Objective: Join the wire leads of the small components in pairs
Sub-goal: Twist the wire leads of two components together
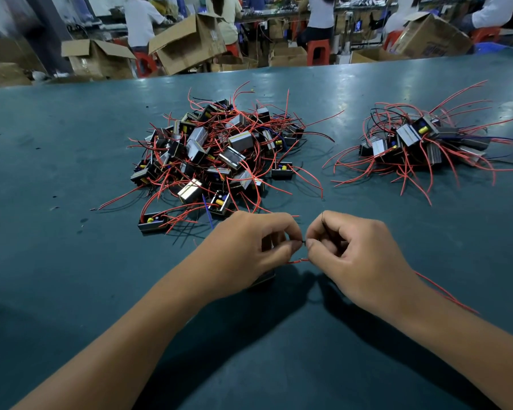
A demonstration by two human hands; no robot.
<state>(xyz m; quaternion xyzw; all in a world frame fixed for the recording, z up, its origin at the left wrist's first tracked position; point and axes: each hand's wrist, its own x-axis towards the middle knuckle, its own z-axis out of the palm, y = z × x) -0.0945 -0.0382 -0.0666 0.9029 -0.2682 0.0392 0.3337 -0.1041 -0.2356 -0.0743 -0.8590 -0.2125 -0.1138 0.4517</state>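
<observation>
My left hand (249, 247) and my right hand (356, 255) meet fingertip to fingertip just above the green table, and both pinch thin wire leads (304, 241) where these touch. A short red lead (299, 261) shows just below the fingertips. A small dark component (262, 281) lies mostly hidden under my left palm. A long red wire (444, 292) trails out from under my right wrist. A big heap of small black-and-silver components with red and black leads (216, 155) lies beyond my left hand.
A second, smaller heap of the same components (421, 143) sits at the right on the green table (71, 173). Past the table's far edge stand open cardboard boxes (187, 39), red stools (317, 51) and several seated people.
</observation>
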